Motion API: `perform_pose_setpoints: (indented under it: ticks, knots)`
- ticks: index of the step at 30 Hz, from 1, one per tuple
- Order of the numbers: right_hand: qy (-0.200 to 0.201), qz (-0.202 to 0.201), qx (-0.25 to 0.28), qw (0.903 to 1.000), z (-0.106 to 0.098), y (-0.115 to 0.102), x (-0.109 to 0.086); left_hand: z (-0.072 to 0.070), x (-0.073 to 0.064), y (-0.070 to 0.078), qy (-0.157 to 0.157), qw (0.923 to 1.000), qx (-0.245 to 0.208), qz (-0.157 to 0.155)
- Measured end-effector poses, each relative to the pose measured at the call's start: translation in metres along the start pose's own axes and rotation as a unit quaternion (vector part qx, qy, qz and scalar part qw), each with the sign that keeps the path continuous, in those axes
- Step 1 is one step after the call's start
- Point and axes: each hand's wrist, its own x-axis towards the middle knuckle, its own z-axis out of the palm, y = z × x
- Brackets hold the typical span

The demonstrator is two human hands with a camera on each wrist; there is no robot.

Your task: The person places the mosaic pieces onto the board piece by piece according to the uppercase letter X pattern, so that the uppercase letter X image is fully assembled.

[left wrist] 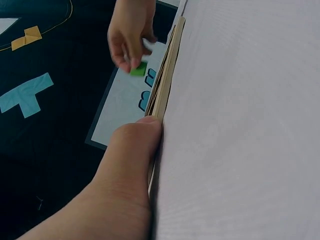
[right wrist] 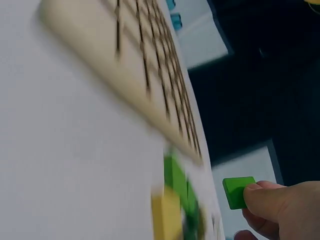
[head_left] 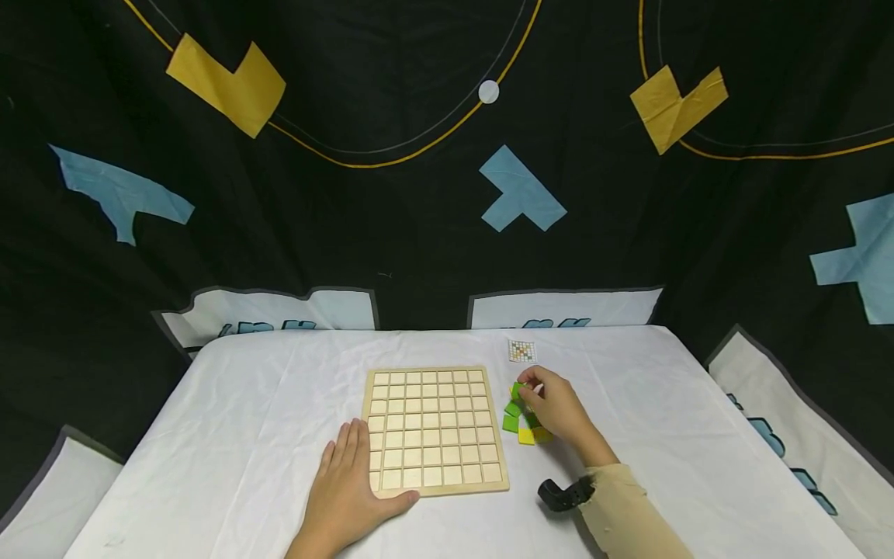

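Note:
A square wooden board (head_left: 464,489) with a grid of pale cells lies on the table. My left hand (head_left: 345,493) rests along the board's left side, fingers straight, thumb at the near edge; the left wrist view shows that thumb (left wrist: 142,132) against the board's side. Beyond the board's right side, my right hand (head_left: 559,407) pinches a green square tile (right wrist: 234,192) between thumb and fingertips. The held tile is raised over the cloth. Below that hand lie loose green tiles (head_left: 511,423) and yellow tiles (head_left: 526,436), partly covered by it.
A small card (head_left: 521,351) with a coloured grid pattern lies behind the tiles. White cloth (head_left: 279,404) covers the table. A black curtain (head_left: 419,233) with yellow and blue shapes hangs behind. On the right wrist sits a black device (head_left: 559,495).

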Motion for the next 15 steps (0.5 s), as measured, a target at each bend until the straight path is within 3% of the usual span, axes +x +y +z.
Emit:
perform_pose_setpoints:
  ticks: [4,10,15]
  knots:
    - [-0.017,-0.032,0.017,0.9992,0.021,-0.026,0.009,0.0,0.0,-0.001,0.001,1.0,0.001,-0.003]
    - [-0.073,-0.086,0.046,0.9925,0.058,-0.062,0.018,0.0,0.0,-0.002,0.004,1.0,0.003,-0.003]
    - [-0.096,-0.106,0.058,0.9879,0.089,-0.088,0.022,0.0,0.0,-0.002,0.009,0.9999,0.009,0.002]
